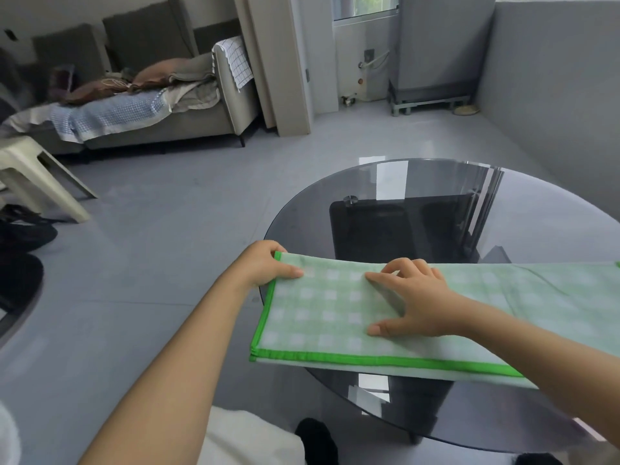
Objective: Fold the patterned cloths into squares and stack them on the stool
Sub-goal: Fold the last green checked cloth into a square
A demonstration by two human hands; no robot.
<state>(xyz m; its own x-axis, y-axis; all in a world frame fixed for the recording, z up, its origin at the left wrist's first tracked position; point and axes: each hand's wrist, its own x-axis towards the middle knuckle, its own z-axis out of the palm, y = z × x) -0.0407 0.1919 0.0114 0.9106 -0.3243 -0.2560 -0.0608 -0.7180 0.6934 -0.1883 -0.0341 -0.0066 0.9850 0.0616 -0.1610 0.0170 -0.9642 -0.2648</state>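
A green-and-white checked cloth (pixel 322 317) with a bright green border lies folded into a long strip across the near side of the round glass table (pixel 436 182). Its left end juts past the table's rim. My left hand (pixel 265 263) pinches the far left corner of the cloth, thumb on top. My right hand (pixel 412 303) rests flat on the cloth's middle, fingers spread and pointing left. A beige plastic stool (pixel 30 172) stands on the floor at the far left, only partly in view.
A grey sofa (pixel 151 105) piled with blankets and cloths stands at the back left. Grey floor (pixel 174 229) stretches between the stool and the table. A dark table base (pixel 396 229) shows through the glass. Dark objects (pixel 23 229) lie at the left edge.
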